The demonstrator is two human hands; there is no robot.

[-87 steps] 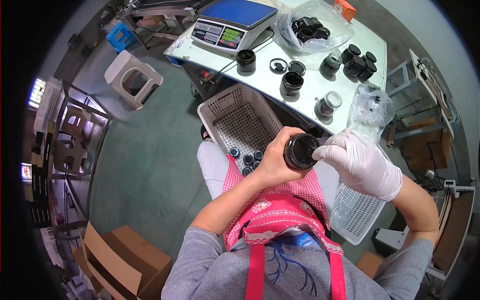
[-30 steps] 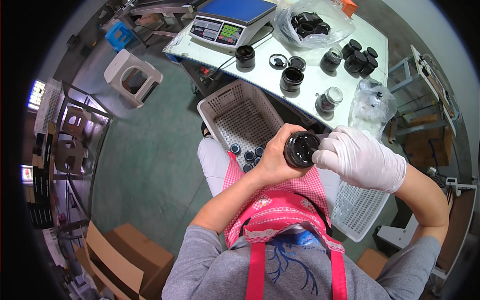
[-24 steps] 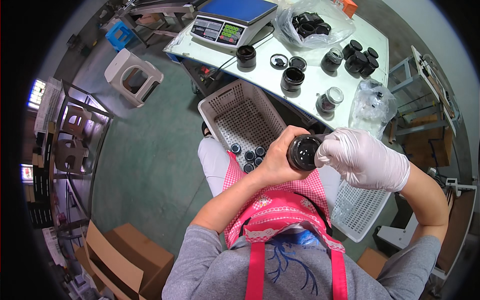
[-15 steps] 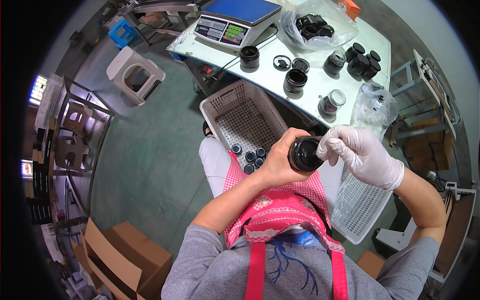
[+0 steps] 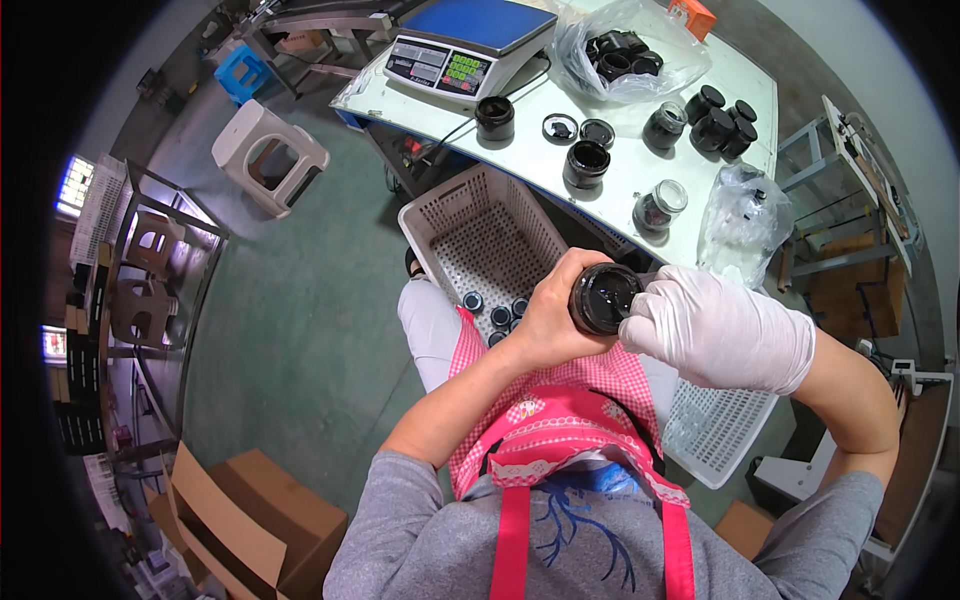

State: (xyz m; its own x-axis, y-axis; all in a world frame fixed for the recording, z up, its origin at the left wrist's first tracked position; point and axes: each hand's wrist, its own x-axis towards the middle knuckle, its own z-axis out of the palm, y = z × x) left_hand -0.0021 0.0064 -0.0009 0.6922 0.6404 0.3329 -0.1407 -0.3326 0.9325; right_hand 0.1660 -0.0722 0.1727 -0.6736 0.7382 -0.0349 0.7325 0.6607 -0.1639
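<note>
A dark jar (image 5: 606, 299) is tilted with its open mouth up toward me, above my lap. My bare left hand (image 5: 560, 310) wraps round its left side. In a white glove, my right hand (image 5: 715, 330) presses against the jar's right rim with its fingers curled closed; what they grip, if anything, is hidden. Glossy black stuff shows inside the jar. On the table ahead stand another open dark jar (image 5: 586, 163), two black lids (image 5: 597, 133), a clear-topped jar (image 5: 661, 206) and a dark jar (image 5: 495, 119) by the scale.
A scale (image 5: 466, 50) with a blue top and a plastic bag of black jars (image 5: 625, 65) stand on the white table (image 5: 600, 225). Below is a pale crate (image 5: 440, 215) with several jars. Another crate (image 5: 715, 430) sits right, a stool (image 5: 265, 160) left, a cardboard box (image 5: 270, 510) lower left.
My right hand has turned over and curled in toward the jar's rim, its back now facing up. The jar in my left hand has shifted slightly left and up.
</note>
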